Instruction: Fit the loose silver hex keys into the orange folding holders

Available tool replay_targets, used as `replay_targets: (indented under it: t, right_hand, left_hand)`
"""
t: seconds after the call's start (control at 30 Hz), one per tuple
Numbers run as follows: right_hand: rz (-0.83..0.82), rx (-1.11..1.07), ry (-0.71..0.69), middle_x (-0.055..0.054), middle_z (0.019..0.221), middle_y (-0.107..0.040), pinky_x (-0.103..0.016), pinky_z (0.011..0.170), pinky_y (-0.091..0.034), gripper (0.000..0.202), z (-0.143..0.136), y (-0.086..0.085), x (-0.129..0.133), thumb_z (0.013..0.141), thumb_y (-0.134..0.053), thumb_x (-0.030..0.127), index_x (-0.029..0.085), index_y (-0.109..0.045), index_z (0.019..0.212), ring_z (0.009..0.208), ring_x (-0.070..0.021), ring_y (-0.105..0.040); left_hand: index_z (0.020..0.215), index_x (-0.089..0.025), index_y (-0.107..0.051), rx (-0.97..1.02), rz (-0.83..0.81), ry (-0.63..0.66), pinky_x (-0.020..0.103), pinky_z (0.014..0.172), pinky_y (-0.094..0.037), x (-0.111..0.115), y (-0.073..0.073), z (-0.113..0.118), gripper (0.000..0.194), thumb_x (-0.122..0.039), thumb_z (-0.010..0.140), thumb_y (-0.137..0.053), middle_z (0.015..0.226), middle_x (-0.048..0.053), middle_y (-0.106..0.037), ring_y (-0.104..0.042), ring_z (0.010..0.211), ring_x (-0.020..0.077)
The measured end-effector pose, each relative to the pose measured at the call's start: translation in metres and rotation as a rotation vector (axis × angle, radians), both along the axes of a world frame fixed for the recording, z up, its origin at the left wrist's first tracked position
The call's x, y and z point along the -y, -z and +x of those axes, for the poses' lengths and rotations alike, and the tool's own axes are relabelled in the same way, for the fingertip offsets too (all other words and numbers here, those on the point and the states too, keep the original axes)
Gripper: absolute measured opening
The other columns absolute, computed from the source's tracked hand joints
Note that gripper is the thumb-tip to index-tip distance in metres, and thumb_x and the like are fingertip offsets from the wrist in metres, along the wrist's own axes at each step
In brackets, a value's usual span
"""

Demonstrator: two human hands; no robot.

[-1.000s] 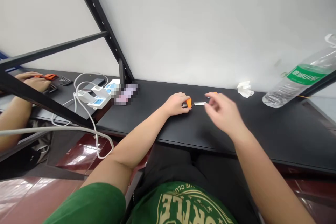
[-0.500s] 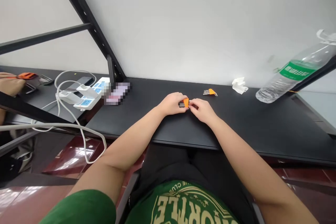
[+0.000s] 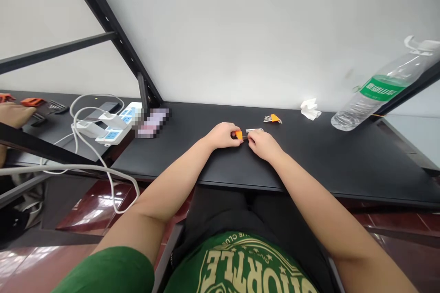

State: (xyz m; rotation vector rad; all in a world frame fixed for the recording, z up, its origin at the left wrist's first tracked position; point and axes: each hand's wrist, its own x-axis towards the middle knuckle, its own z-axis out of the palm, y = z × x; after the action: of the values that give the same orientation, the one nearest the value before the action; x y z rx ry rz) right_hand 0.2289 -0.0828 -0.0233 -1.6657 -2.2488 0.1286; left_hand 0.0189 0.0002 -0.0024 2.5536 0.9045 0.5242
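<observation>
Over the middle of the black table, my left hand (image 3: 225, 135) pinches an orange hex key holder (image 3: 239, 135). Just right of it, my right hand (image 3: 264, 144) has its fingers closed on thin metal hex keys (image 3: 245, 138), which span the small gap between my hands. More bare hex keys (image 3: 253, 130) show along the far side of my right fingertips; whether these are held or lie on the table I cannot tell. Beyond my right hand lies a second orange holder (image 3: 274, 118) with several hex keys in it.
A crumpled tissue (image 3: 310, 109) and a big plastic bottle (image 3: 369, 96) stand at the back right. At left are a pixelated phone-like item (image 3: 153, 122), a white power strip (image 3: 118, 123) with cables, and a black frame post (image 3: 117, 32). Another person's hand (image 3: 15, 114) is at far left.
The orange holder has shifted left with my left hand, and metal keys now show on its right side. Bare keys have appeared by my right fingers. The other person's hand has moved.
</observation>
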Motion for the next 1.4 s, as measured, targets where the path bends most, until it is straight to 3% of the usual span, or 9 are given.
replay_targets:
  t: [0.3,0.67,0.77,0.9,1.13,1.4]
  right_hand:
    - [-0.021,0.113,0.077,-0.011,0.102,-0.069,-0.033,0.075,-0.043,0.024,0.004,-0.004,0.002,0.100,-0.047,0.013,0.018,-0.071,0.099,0.088,-0.0230,-0.062]
    - [0.011,-0.062,0.157,-0.008,0.099,-0.067,-0.033,0.080,-0.047,0.020,0.031,-0.005,0.007,0.100,-0.054,0.023,0.020,-0.073,0.093,0.088,-0.0214,-0.063]
    - [0.023,-0.127,0.173,-0.008,0.109,-0.067,-0.034,0.081,-0.049,0.018,0.035,-0.004,0.007,0.097,-0.058,0.025,0.021,-0.074,0.105,0.091,-0.0218,-0.063]
    - [0.037,-0.077,0.085,-0.011,0.128,-0.063,-0.042,0.095,-0.047,0.033,0.033,-0.002,0.003,0.093,-0.065,0.026,0.024,-0.073,0.124,0.117,-0.0291,-0.058]
    - [0.039,-0.008,0.152,-0.011,0.122,-0.066,-0.044,0.091,-0.044,0.018,0.022,0.002,-0.011,0.097,-0.059,0.024,0.023,-0.076,0.093,0.115,-0.0302,-0.054]
    - [0.028,-0.063,0.276,-0.014,0.126,-0.064,-0.047,0.095,-0.045,0.026,0.024,0.005,-0.017,0.094,-0.057,0.020,0.022,-0.073,0.115,0.120,-0.0333,-0.052]
  left_hand:
    - [0.093,-0.022,-0.078,-0.003,-0.002,-0.013,0.030,0.069,-0.049,-0.006,0.000,-0.006,0.029,-0.044,0.075,-0.073,0.085,0.003,-0.069,-0.062,0.077,0.0186]
    - [0.099,-0.022,-0.078,0.008,-0.081,-0.027,0.030,0.068,-0.047,-0.014,0.000,-0.012,0.033,-0.046,0.076,-0.075,0.084,0.001,-0.068,-0.061,0.075,0.0172]
    - [0.101,-0.022,-0.078,0.016,-0.083,-0.039,0.030,0.069,-0.048,-0.015,0.002,-0.012,0.035,-0.047,0.076,-0.075,0.085,0.002,-0.068,-0.061,0.075,0.0172]
    - [0.101,-0.022,-0.078,0.024,-0.085,-0.036,0.030,0.069,-0.049,-0.017,0.002,-0.012,0.036,-0.047,0.077,-0.075,0.085,0.002,-0.068,-0.061,0.075,0.0173]
    - [0.099,-0.022,-0.078,0.019,-0.076,-0.021,0.029,0.068,-0.048,-0.017,-0.001,-0.011,0.034,-0.048,0.077,-0.074,0.083,0.001,-0.068,-0.060,0.073,0.0166]
    - [0.101,-0.023,-0.078,0.028,-0.096,-0.033,0.029,0.067,-0.047,-0.017,-0.001,-0.010,0.036,-0.050,0.078,-0.074,0.084,0.001,-0.069,-0.060,0.073,0.0167]
